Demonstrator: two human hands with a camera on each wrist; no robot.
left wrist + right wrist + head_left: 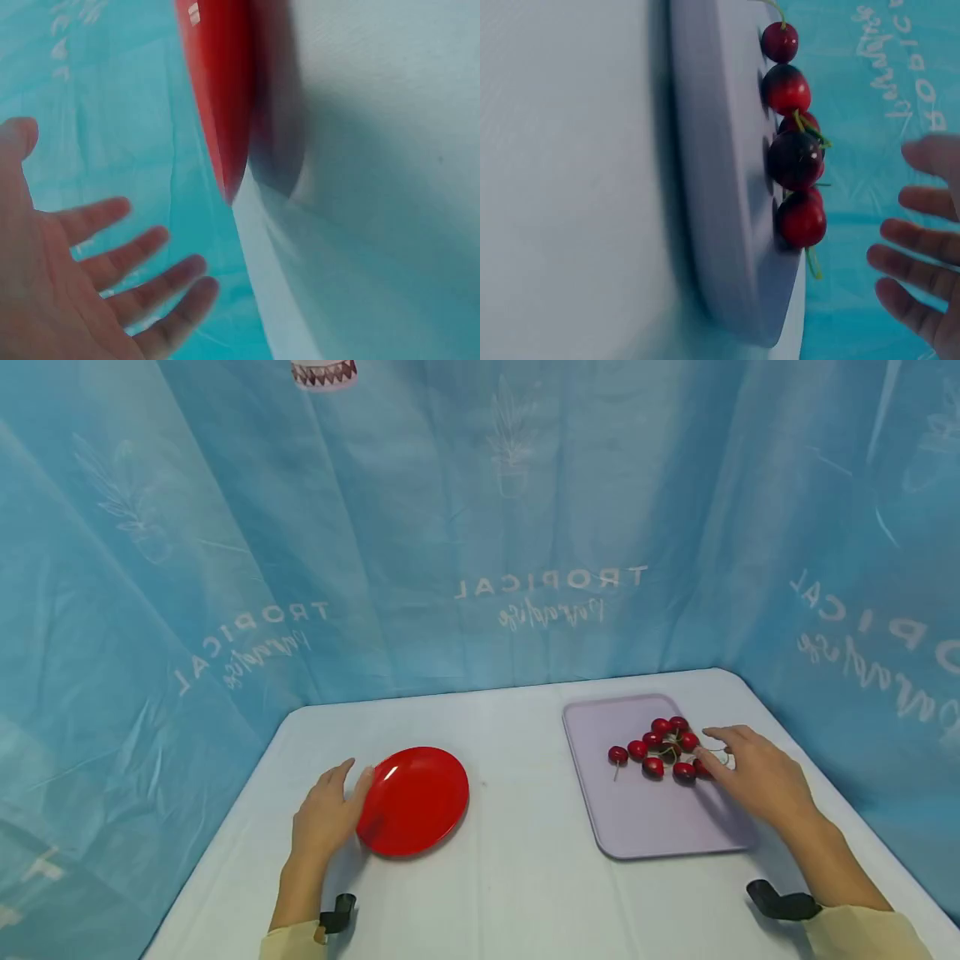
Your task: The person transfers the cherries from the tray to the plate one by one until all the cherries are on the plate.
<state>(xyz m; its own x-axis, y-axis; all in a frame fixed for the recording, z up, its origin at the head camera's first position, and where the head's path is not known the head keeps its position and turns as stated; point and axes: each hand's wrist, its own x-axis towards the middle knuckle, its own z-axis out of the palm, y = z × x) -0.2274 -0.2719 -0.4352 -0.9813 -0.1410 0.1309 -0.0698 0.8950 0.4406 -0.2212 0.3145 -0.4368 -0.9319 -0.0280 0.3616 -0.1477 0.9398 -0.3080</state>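
A round red plate (413, 799) lies on the white table, left of centre. My left hand (339, 793) is open at the plate's left rim, thumb by the edge; in the left wrist view the fingers (127, 262) are spread, apart from the plate (221, 90). Several dark red cherries (663, 747) with stems cluster on a lavender tray (652, 831) at the right. My right hand (722, 752) hovers over the tray's right side, open, fingertips at the nearest cherries. The right wrist view shows its spread fingers (919, 251) a short way from the cherries (795, 157) and holding nothing.
A white cloth (517, 893) covers the table, whose rounded far corners meet a blue printed curtain (480, 527) on three sides. Bare table lies between the plate and the tray. Black wrist straps (780, 903) sit on both forearms.
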